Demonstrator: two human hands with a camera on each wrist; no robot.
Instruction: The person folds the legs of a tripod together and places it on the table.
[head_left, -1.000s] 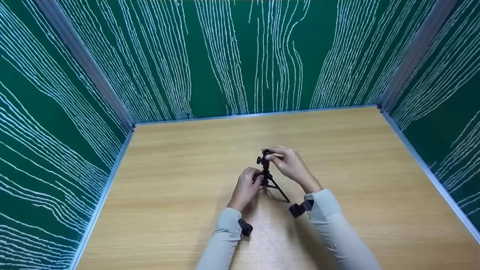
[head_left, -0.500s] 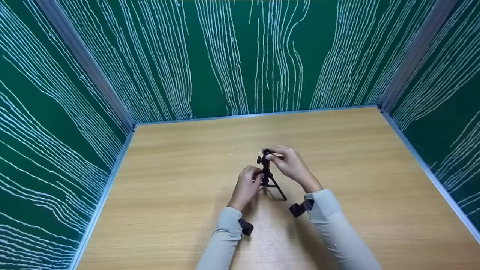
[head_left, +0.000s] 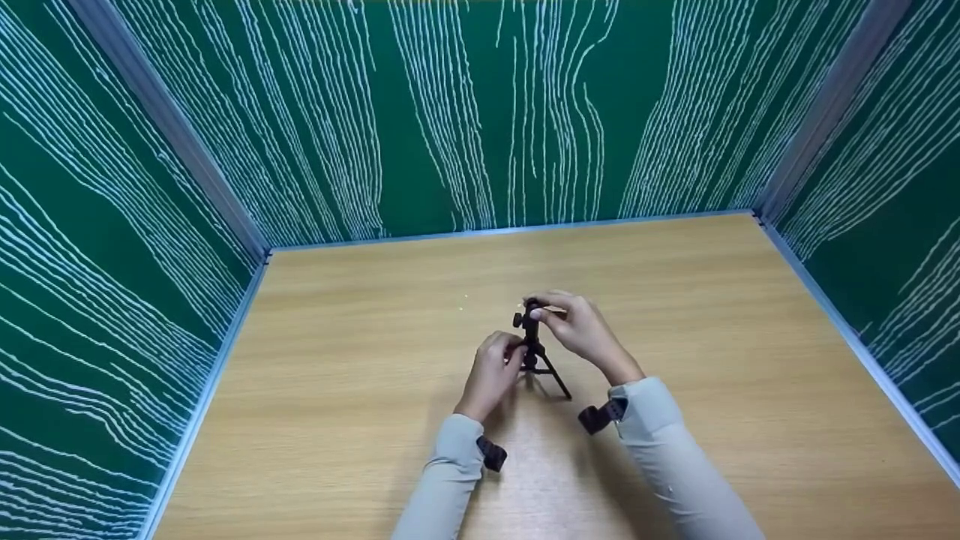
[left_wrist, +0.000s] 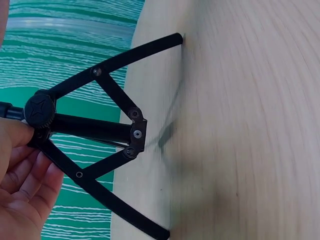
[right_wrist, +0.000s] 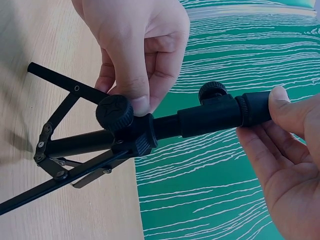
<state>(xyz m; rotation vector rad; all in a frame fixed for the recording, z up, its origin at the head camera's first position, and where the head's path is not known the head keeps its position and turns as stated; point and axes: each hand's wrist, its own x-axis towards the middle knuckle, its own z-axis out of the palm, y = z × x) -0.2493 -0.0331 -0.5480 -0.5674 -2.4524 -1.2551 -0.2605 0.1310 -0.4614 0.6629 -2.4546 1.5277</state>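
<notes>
A small black mini tripod [head_left: 532, 328] stands upright between both hands, its hinged legs spread. My left hand [head_left: 491, 375] pinches it at the hub where the legs join, thumb beside a large round knob [right_wrist: 114, 112]. At the top, my right hand [head_left: 586, 337] grips the end of the upper tube [right_wrist: 257, 106] between thumb and fingers. A smaller knob [right_wrist: 213, 91] sticks out from the sleeve below that grip. In the left wrist view, braces run from the legs [left_wrist: 145, 50] to the foot of the centre column [left_wrist: 92, 128].
The wooden table [head_left: 360, 322] lies beneath, with tiny bright specks [head_left: 463, 302] beyond the left hand. Green panels with white wavy lines [head_left: 420, 112] rise at the back and both sides, framed by grey edging. Black wrist cameras [head_left: 600, 417] sit on both sleeves.
The near tripod leg's foot has shifted slightly left and away, drawing in a little. My left hand has risen slightly at the hub; the right hand stays at the top.
</notes>
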